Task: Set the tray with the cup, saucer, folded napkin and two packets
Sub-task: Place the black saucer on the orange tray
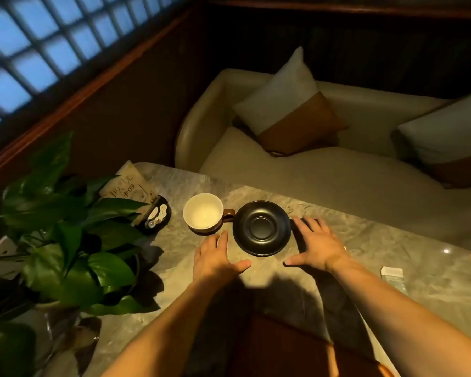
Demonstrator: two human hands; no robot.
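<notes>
two sets of fingers lie straight and spread, holding nothing — the left hand [215,261] flat on the tabletop [365,240] just near-side of the cup [203,211], the right hand [317,244] flat just beside the saucer's [262,228] right rim. they bracket the dark saucer from either side, which reads as a readying pose for lifting or sliding it, though neither hand touches it as far as i can tell.

the cup stands upright and empty, pale inside, its brown handle pointing right and almost meeting the saucer's left edge — the two sit side by side, not stacked, so the cup is not yet on the saucer.

no tray is visible. at the right edge lies a small white packet [391,271], well apart from the hands; a second packet and the napkin i cannot make out.

left of the cup sit a table sign [131,187] and a leafy plant [65,235]; beyond the tabletop, a sofa [324,172] with cushions.
</notes>
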